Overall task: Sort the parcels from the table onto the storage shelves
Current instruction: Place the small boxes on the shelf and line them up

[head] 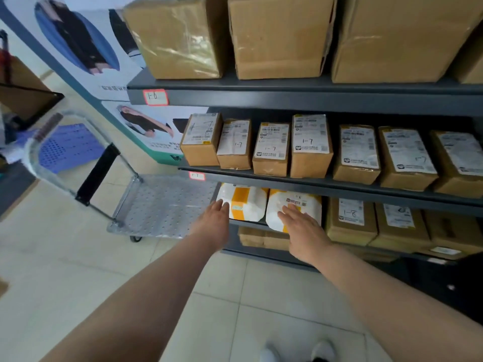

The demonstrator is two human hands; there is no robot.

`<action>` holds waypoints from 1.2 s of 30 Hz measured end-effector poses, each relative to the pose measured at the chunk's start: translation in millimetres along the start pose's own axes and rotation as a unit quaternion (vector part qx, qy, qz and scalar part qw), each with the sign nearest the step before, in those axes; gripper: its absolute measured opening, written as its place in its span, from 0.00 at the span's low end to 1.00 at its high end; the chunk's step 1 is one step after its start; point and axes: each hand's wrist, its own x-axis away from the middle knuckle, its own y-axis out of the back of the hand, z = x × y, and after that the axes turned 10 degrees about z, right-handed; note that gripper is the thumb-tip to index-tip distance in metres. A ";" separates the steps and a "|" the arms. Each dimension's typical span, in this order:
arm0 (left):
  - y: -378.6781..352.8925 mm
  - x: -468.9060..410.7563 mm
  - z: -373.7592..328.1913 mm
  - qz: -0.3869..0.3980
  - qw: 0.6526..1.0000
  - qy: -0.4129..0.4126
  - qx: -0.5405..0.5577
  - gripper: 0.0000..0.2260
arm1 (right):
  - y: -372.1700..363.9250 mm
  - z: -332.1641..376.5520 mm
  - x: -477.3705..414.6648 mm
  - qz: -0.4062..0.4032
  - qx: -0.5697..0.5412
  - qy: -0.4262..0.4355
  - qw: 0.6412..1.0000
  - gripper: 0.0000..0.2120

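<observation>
Just left of the left hand (213, 223), a flat metal trolley (162, 205) is standing on the floor. The left hand is reaching forward with fingers straight and released, its tips appearing to touch the near corner of a white-and-yellow parcel (247, 205). Further right, the right hand (304, 229) is lying flat, gripping nothing, on a second white parcel (295, 205). Both parcels are sitting on the shelf (251, 223) ahead of the fingertips. The step looks like seating them: pushing evenly with flat palms and closing them up toward the brown boxes (350, 220) right of the right hand, with labels facing outward.
</observation>
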 end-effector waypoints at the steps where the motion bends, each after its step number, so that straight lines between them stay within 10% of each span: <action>1: -9.0 -2.2 -4.1 0.012 1.000 -0.007 0.002 0.31 | -7.4 -6.2 2.5 0.014 0.003 -0.010 1.000 0.35; 15: -115.4 -78.5 -124.6 0.120 0.990 -0.068 0.007 0.36 | -107.3 -153.0 22.3 0.048 -0.041 -0.200 0.978 0.35; 36: -154.9 -200.3 -177.2 0.012 0.989 -0.092 -0.119 0.47 | -127.8 -227.9 -75.3 -0.059 -0.063 -0.212 0.973 0.46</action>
